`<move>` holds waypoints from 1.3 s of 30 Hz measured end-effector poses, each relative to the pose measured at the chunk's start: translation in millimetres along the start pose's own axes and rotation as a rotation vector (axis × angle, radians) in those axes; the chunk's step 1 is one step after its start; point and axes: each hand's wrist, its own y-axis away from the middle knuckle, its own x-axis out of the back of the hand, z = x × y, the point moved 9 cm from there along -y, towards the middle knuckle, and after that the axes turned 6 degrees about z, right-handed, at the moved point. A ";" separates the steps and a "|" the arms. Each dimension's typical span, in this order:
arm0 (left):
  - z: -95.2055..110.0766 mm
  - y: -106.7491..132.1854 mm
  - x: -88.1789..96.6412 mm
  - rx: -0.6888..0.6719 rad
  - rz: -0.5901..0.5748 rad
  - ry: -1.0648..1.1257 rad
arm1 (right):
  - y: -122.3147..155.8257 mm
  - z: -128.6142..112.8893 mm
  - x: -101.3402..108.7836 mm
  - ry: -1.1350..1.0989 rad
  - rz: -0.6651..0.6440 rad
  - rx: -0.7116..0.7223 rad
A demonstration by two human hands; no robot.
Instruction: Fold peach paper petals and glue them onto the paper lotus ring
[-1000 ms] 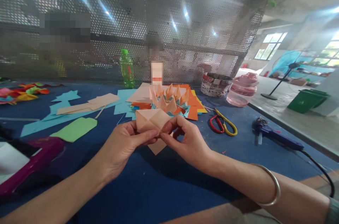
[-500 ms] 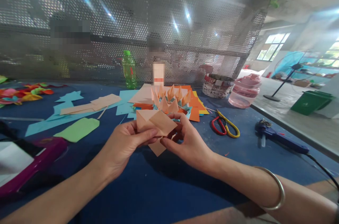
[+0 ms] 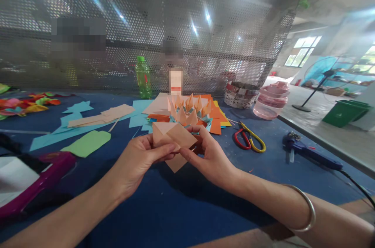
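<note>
Both my hands hold a folded peach paper piece [image 3: 172, 136] above the blue table [image 3: 164, 209]. My left hand [image 3: 139, 162] pinches its left side with thumb on top. My right hand [image 3: 209, 156] grips its right flap, which lies folded over the middle; a silver bangle [image 3: 304, 211] circles that wrist. A lower corner of the paper hangs below my fingers. Just behind stands a paper flower [image 3: 189, 113] of peach, orange and teal points, resting on orange and yellow sheets [image 3: 216, 121].
Red and yellow scissors [image 3: 249, 140] and a blue glue gun [image 3: 309, 150] lie to the right. A basket [image 3: 240, 95] and pink container [image 3: 271, 101] stand behind. Green bottle [image 3: 142, 77], teal, peach and green paper scraps [image 3: 88, 142] lie left; a magenta tool [image 3: 38, 181] at far left. Perforated metal screen behind.
My right hand has folded the right flap of the peach paper over toward the middle. The view shifted slightly.
</note>
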 end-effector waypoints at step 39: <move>0.1 -0.2 3.9 0.014 0.069 -0.010 | 1.8 1.6 -4.8 0.077 -0.059 0.060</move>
